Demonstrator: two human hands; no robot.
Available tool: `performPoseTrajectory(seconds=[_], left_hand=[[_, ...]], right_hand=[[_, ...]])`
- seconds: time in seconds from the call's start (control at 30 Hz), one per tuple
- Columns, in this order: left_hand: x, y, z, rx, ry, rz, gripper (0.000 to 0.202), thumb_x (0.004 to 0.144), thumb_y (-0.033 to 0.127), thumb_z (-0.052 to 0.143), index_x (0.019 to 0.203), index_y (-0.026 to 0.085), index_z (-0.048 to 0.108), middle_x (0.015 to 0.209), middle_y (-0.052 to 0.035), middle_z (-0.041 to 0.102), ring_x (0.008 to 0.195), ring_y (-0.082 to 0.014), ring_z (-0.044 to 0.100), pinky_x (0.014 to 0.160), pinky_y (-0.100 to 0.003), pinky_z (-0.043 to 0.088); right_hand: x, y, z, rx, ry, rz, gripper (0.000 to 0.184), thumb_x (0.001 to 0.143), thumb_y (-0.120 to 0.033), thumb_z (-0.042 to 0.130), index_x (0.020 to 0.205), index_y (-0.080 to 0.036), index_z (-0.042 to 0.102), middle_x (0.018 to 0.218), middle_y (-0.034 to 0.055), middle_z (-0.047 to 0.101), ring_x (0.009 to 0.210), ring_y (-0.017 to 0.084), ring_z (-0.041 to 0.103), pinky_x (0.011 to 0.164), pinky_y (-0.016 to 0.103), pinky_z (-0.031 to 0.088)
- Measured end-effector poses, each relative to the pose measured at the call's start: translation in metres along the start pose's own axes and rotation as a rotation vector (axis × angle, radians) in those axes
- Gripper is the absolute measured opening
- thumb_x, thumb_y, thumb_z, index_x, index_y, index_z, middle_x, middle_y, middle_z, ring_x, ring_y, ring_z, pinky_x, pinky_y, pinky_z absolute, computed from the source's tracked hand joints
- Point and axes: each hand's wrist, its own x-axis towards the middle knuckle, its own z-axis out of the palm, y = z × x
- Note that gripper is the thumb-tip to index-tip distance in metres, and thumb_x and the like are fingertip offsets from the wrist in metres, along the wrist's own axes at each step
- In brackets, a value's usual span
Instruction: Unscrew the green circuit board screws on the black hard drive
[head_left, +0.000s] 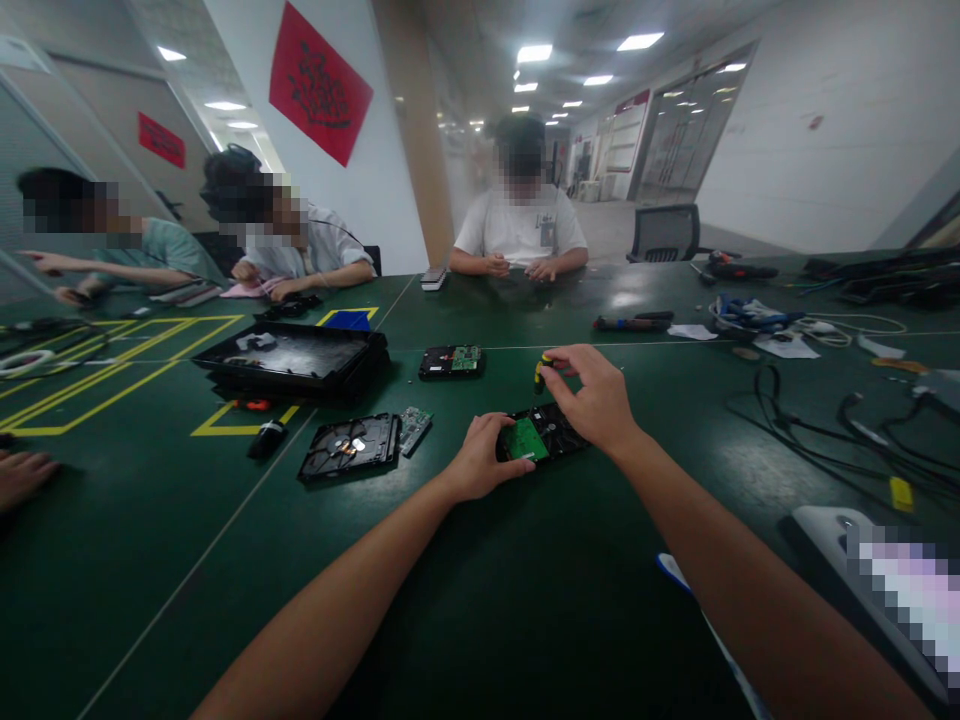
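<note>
Left to right on a green tabletop (390,610): black tray (322,360); black mouse (266,438), just in front; open black casing (349,449), beside a small circuit board (415,430); black hard drive (450,362), farther back; left hand (480,458), fingers clasped about the left end of a second hard drive (556,430), flat on the tabletop with green board (524,440) upward; yellow-and-black screwdriver (538,375), near upright above that drive, pinched in the fingers of the right hand (598,398); tip contact too small to tell; loose black cables (778,402); pale flat device (829,535), lower right.
</note>
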Motion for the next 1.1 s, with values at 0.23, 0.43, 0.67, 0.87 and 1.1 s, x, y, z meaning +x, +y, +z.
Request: performPoseTrajectory(seconds=[0.23, 0.43, 0.67, 0.87, 1.1], left_hand=[[0.0003, 0.0004, 0.0011, 0.003, 0.010, -0.011, 0.072, 0.075, 0.053, 0.081, 0.135, 0.022, 0.053, 0.140, -0.0152, 0.053, 0.134, -0.0350, 0.047, 0.118, -0.057, 0.032], [-0.0001, -0.0006, 0.0013, -0.006, 0.008, -0.003, 0.073, 0.076, 0.055, 0.080, 0.136, 0.022, 0.053, 0.141, -0.0151, 0.053, 0.136, -0.0346, 0.047, 0.120, -0.056, 0.031], [0.0002, -0.0013, 0.0009, -0.008, 0.009, -0.002, 0.074, 0.075, 0.055, 0.080, 0.135, 0.021, 0.054, 0.139, -0.0156, 0.054, 0.134, -0.0348, 0.048, 0.119, -0.057, 0.030], [-0.0002, 0.0001, 0.0003, -0.019, 0.013, -0.007, 0.073, 0.075, 0.054, 0.081, 0.135, 0.021, 0.054, 0.141, -0.0156, 0.053, 0.135, -0.0349, 0.047, 0.120, -0.056, 0.030], [0.0000, -0.0005, 0.0008, -0.006, 0.005, -0.003, 0.073, 0.076, 0.055, 0.079, 0.135, 0.021, 0.053, 0.142, -0.0156, 0.052, 0.135, -0.0349, 0.047, 0.120, -0.056, 0.030]], right_hand=[[-0.0006, 0.0052, 0.0039, 0.021, 0.039, 0.042, 0.013, 0.093, -0.028, 0.062, 0.105, -0.023, 0.062, 0.108, 0.0098, 0.068, 0.098, 0.026, 0.066, 0.085, 0.045, 0.056], [0.0000, 0.0026, 0.0010, -0.007, 0.006, -0.009, 0.016, 0.096, -0.025, 0.058, 0.110, -0.024, 0.065, 0.107, 0.0086, 0.069, 0.097, 0.025, 0.066, 0.089, 0.046, 0.054], [0.0002, 0.0027, 0.0021, 0.023, 0.038, 0.037, 0.010, 0.094, -0.026, 0.062, 0.103, -0.024, 0.063, 0.108, 0.0081, 0.070, 0.095, 0.025, 0.068, 0.087, 0.045, 0.056], [0.0001, 0.0003, 0.0000, -0.024, 0.014, -0.014, 0.017, 0.095, -0.024, 0.059, 0.111, -0.024, 0.065, 0.109, 0.0096, 0.067, 0.099, 0.026, 0.065, 0.090, 0.046, 0.054], [0.0000, 0.0043, 0.0026, -0.006, 0.028, -0.011, 0.011, 0.095, -0.025, 0.060, 0.106, -0.023, 0.063, 0.106, 0.0089, 0.068, 0.098, 0.026, 0.065, 0.089, 0.044, 0.054]])
